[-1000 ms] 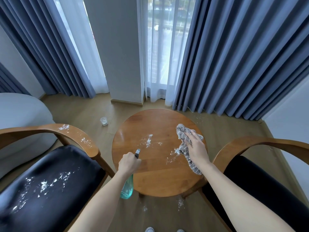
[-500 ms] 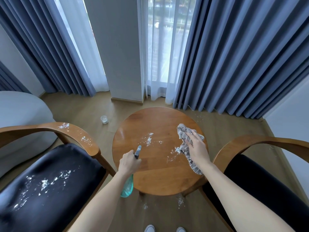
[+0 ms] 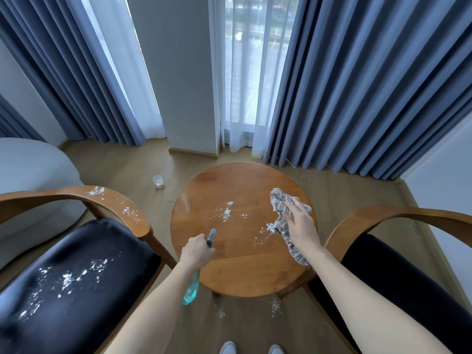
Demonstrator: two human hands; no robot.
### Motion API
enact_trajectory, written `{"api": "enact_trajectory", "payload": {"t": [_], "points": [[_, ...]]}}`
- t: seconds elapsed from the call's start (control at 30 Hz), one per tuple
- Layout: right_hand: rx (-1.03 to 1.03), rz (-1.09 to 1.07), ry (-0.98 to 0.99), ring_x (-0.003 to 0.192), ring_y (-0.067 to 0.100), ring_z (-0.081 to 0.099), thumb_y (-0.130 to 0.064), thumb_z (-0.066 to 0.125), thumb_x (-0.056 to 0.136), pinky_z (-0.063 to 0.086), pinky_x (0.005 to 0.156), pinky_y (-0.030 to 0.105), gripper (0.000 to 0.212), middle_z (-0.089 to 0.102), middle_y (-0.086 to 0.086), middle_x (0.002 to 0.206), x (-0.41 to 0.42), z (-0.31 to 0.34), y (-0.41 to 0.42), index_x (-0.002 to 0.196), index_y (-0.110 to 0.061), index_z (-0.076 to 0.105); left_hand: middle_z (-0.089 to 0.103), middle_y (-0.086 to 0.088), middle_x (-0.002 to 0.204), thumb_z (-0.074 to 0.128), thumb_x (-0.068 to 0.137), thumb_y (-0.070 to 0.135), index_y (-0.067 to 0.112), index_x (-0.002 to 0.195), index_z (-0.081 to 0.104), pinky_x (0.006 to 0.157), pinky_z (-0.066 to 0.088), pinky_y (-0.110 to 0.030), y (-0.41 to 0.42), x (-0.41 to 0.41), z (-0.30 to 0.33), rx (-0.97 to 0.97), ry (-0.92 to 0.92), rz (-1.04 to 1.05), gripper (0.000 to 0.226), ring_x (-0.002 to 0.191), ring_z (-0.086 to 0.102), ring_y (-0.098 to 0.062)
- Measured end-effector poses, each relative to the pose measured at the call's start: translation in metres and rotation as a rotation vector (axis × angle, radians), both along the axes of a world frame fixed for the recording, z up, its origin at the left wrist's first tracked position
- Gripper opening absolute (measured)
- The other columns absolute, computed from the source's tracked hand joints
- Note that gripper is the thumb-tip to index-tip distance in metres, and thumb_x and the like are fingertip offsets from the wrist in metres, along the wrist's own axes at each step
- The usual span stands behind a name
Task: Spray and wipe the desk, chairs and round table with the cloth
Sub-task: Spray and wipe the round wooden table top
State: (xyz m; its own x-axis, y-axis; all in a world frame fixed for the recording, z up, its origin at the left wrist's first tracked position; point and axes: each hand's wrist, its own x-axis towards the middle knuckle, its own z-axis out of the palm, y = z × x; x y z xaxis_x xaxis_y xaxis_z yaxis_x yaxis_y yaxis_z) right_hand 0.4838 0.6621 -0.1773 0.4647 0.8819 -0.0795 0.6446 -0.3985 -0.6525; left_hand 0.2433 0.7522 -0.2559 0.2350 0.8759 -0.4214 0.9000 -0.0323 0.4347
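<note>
A round wooden table stands before me with white powder scattered near its middle. My right hand presses a grey knitted cloth flat on the table's right side, fingers spread. My left hand grips the neck of a teal spray bottle at the table's near left edge, nozzle pointing over the tabletop. The left chair has a black seat and a wooden armrest, both dusted with white powder. The right chair has a black seat with no powder in view.
A small glass stands on the wooden floor behind the left chair. Powder spots lie on the floor under the table's near edge. Blue curtains and a window close the back. A white rounded object sits at far left. My shoes show at the bottom.
The view has shifted a little. My right hand with the cloth has barely moved on the table; my left hand still holds the bottle in the same place.
</note>
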Motion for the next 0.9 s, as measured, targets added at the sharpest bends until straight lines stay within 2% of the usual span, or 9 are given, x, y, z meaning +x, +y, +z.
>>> {"api": "enact_trajectory", "payload": {"t": [0.2, 0.3, 0.47, 0.63, 0.8, 0.9], "points": [[-0.001, 0.004, 0.004, 0.145, 0.019, 0.018, -0.016, 0.043, 0.101, 0.025, 0.112, 0.035, 0.042, 0.022, 0.004, 0.157, 0.0012, 0.0004, -0.0016, 0.143, -0.017, 0.041, 0.055, -0.005, 0.07, 0.055, 0.081, 0.016, 0.012, 0.07, 0.047, 0.054, 0.04, -0.03, -0.0025, -0.0063, -0.0046, 0.04, -0.052, 0.018, 0.015, 0.057, 0.047, -0.019], [-0.005, 0.004, -0.002, 0.145, 0.019, 0.018, -0.016, 0.043, 0.101, 0.025, 0.113, 0.035, 0.042, 0.023, 0.004, 0.157, 0.002, 0.0002, -0.0009, 0.143, -0.016, 0.041, 0.054, -0.005, 0.068, 0.053, 0.083, 0.016, 0.013, 0.068, 0.044, 0.052, 0.038, -0.028, -0.0036, -0.0068, -0.0009, 0.052, -0.018, -0.004, 0.017, 0.054, 0.045, -0.018], [-0.002, 0.005, 0.002, 0.145, 0.019, 0.017, -0.017, 0.043, 0.101, 0.023, 0.113, 0.036, 0.042, 0.023, 0.004, 0.156, 0.0032, 0.0007, -0.0009, 0.143, -0.016, 0.041, 0.057, -0.005, 0.081, 0.052, 0.085, 0.018, 0.013, 0.08, 0.048, 0.06, 0.042, -0.029, -0.0045, -0.002, -0.0006, 0.01, 0.042, -0.058, 0.008, 0.066, 0.052, -0.02], [0.0, 0.004, -0.003, 0.145, 0.019, 0.017, -0.016, 0.044, 0.101, 0.023, 0.113, 0.036, 0.042, 0.023, 0.004, 0.156, 0.0046, 0.0013, -0.0012, 0.143, -0.016, 0.041, 0.056, -0.005, 0.069, 0.054, 0.082, 0.017, 0.012, 0.07, 0.047, 0.049, 0.036, -0.026, -0.0068, -0.0066, -0.0031, 0.078, -0.025, -0.061, 0.015, 0.056, 0.048, -0.02], [0.001, 0.003, -0.01, 0.145, 0.019, 0.018, -0.014, 0.044, 0.1, 0.024, 0.113, 0.035, 0.042, 0.023, 0.005, 0.156, 0.005, 0.0006, -0.0026, 0.143, -0.015, 0.042, 0.049, -0.002, 0.07, 0.055, 0.08, 0.014, 0.016, 0.072, 0.041, 0.054, 0.034, -0.029, -0.0066, -0.0011, 0.0022, 0.115, -0.081, -0.078, 0.017, 0.06, 0.042, -0.02], [0.002, 0.003, -0.01, 0.145, 0.019, 0.018, -0.014, 0.044, 0.1, 0.023, 0.113, 0.035, 0.042, 0.024, 0.005, 0.156, 0.0047, -0.0002, -0.0037, 0.142, -0.015, 0.042, 0.051, 0.0, 0.075, 0.056, 0.08, 0.011, 0.014, 0.079, 0.047, 0.054, 0.033, -0.026, -0.0064, 0.0004, 0.0025, 0.106, -0.089, -0.109, 0.01, 0.063, 0.043, -0.018]]}}
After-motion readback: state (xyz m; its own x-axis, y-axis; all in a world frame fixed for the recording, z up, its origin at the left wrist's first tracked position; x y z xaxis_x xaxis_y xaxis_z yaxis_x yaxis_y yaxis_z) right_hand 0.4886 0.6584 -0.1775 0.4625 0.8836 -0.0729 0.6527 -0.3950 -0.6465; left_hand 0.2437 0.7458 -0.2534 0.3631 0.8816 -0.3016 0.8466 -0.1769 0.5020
